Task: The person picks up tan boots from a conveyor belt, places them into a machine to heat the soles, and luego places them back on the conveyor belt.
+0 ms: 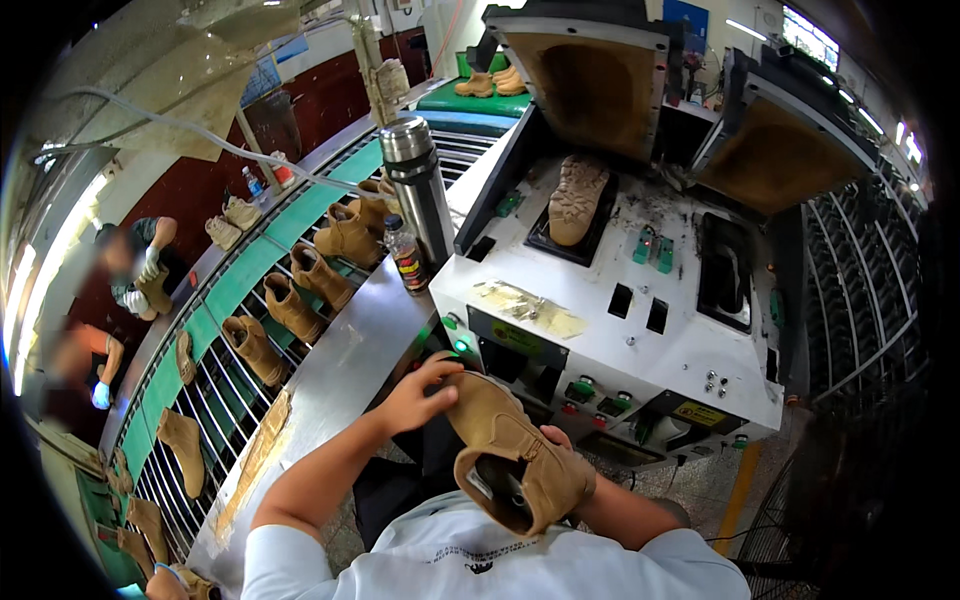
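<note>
A tan boot [500, 425] is held in front of my chest, its opening toward me and its toe pointing away to the left. My left hand [422, 396] grips the toe end between thumb and fingers. My right hand [562, 448] holds the boot from its right side, mostly hidden behind it. Just beyond stands a white two-station press [600, 310] with both lids [590, 85] raised. On its left station lies a tan piece with a treaded sole [578, 200] facing up; the right station [725, 270] shows a dark recess.
To the left, a roller conveyor [225, 415] carries several tan boots [292, 308]. A steel flask [417, 185] and a dark drink bottle [405, 255] stand by the press on a metal ledge [340, 350]. Two other people [140, 265] work across the conveyor. A black rack [865, 290] stands at right.
</note>
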Motion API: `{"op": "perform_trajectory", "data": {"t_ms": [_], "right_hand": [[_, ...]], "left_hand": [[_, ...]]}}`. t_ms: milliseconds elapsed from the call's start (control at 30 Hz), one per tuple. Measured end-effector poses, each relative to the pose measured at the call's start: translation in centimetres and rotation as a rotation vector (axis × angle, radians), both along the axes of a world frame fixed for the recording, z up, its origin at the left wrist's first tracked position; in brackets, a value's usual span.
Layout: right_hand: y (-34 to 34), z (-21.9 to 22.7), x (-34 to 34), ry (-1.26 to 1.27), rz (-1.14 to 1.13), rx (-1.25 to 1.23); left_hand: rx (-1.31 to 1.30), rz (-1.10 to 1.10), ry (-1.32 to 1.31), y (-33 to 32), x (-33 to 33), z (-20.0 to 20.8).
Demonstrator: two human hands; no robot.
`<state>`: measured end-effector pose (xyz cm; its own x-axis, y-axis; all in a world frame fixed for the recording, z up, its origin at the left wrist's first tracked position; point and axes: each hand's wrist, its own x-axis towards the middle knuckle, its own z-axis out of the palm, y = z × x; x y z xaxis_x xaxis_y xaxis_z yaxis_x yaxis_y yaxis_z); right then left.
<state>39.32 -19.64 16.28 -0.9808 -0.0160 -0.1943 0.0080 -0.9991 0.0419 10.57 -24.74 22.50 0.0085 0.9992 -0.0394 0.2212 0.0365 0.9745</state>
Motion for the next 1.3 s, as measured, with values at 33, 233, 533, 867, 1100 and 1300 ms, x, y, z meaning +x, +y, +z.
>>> {"op": "perform_trajectory", "data": {"t_ms": [33, 233, 533, 867, 1100, 1300], "right_hand": [[0.2, 0.0, 0.4, 0.015, -0.050, 0.012], [1.6, 0.1, 2.1, 0.117, -0.144, 0.073], [2.6, 1.2, 5.4, 0.252, -0.240, 0.138], [8.2, 7.4, 16.0, -0.250, -1.034, 0.665], [23.4, 15.7, 24.9, -0.996, -1.607, 1.551], [34.9, 20.6, 27.5, -1.512, -1.142, 1.735]], "left_hand": [[0.102, -0.116, 0.048, -0.8, 1.2, 2.5], [0.041, -0.364, -0.014, -2.8, 7.9, 8.8], [0.412, -0.611, 0.114, 1.1, 10.6, 8.7], [0.051, -0.030, -0.050, 3.5, 5.8, 4.0], [0.059, 0.863, -0.045, -1.5, -8.5, -13.4], [0.016, 1.164, 0.095, -4.5, -14.4, -18.3]]}}
